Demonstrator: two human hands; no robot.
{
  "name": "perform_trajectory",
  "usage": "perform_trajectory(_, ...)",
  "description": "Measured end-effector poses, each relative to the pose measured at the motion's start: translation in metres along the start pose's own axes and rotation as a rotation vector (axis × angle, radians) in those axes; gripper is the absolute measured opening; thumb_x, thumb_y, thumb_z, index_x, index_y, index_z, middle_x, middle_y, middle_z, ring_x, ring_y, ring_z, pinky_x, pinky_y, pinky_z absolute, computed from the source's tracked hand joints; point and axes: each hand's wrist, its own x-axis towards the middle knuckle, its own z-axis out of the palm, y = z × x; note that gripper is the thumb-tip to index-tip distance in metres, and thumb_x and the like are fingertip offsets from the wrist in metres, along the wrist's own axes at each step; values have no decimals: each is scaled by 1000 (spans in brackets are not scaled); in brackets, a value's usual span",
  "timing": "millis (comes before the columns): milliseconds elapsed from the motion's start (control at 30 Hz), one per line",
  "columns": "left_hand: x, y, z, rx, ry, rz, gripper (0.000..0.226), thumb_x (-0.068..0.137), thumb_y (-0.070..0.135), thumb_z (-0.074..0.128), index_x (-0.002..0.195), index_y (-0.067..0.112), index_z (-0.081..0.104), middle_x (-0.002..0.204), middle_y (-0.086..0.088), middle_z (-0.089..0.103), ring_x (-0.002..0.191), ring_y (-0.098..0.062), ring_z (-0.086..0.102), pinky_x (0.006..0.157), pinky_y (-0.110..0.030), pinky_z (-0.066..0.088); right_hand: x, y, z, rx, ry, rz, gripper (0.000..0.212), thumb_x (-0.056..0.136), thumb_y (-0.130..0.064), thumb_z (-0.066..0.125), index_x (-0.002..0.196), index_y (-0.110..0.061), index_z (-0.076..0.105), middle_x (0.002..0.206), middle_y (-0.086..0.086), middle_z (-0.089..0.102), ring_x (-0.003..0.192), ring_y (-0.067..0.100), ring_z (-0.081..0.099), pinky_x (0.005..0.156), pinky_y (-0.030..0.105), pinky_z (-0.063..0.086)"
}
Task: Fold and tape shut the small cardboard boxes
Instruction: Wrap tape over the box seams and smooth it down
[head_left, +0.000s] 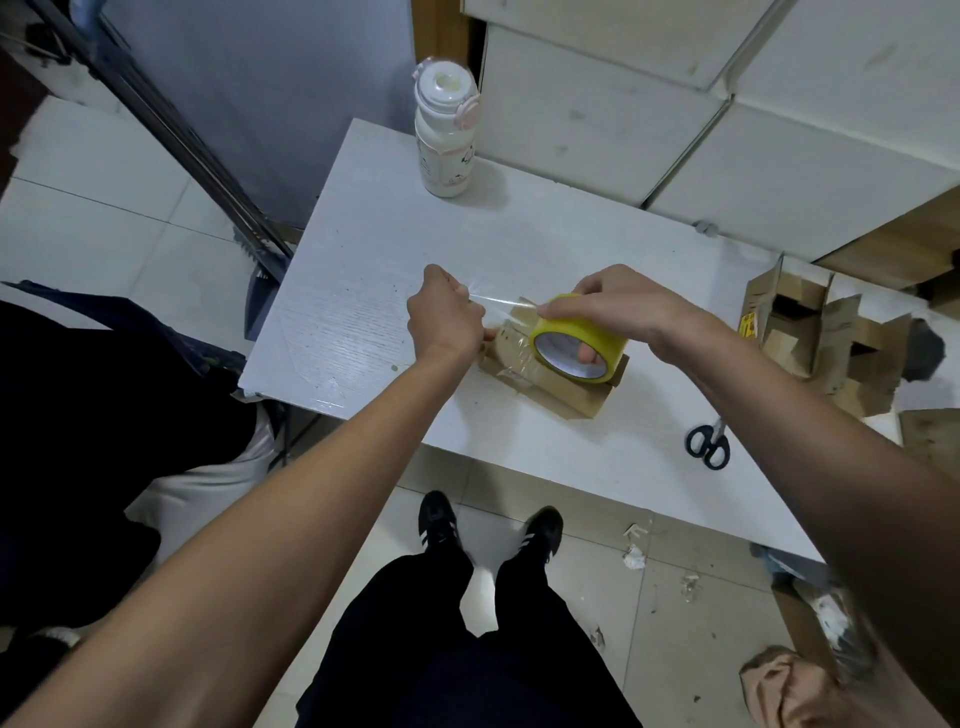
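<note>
Shoes (488, 530) near; left hand (447, 317) pinches tape end (498, 304), right hand (618, 312) holds roll (576, 338) over box (561, 395); slack strip could wrinkle.

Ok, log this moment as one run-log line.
stage: taping | left hand: pinches pulled tape strip | right hand: holds yellow tape roll | cardboard box: under roll, on table | scissors: untouched

Yellow tape roll (579, 338), brown cardboard box (563, 395), white table (363, 291), black-handled scissors (707, 444).

No text, label or number is clear enough to read.
</note>
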Motion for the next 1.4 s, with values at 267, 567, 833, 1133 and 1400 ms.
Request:
perform_trajectory(267,1,-5,-2,29,0,-3,24,96,-1,40,84,20,43,102,-16,68,63,-30,75,57,-52,62,-4,3,16,-533,197,97,28,75,-41,66,63,-16,61,55,-3,70,71,20,69,59,28,42)
perform_trajectory(567,7,-14,9,131,-5,21,23,94,2,43,83,22,49,90,-7,70,69,-28,74,56,-52,63,-20,3,18,-579,152,188,24,84,-34,59,67,-18,62,40,-9,60,58,13,58,57,26,33)
perform_trajectory(833,17,-26,14,299,-68,26,24,86,3,41,82,26,48,86,-1,71,75,-29,73,77,-54,62,-8,12,34,-620,232,157,8,79,-24,64,74,-19,62,81,1,63,68,21,56,57,28,29)
perform_trajectory(1133,18,-26,17,464,-156,54,11,93,21,62,82,24,61,92,-5,71,86,-29,69,71,-34,56,1,6,38,-642,216,168,7,78,-18,63,72,-20,62,80,-1,60,66,20,53,56,26,29)
perform_trajectory(1400,24,-27,6,999,-174,450,29,99,43,62,107,16,68,99,-8,69,96,-32,63,71,-35,42,4,-3,44,-665,241,149,8,79,-16,58,73,-21,56,79,-1,55,80,25,59,67,28,36)
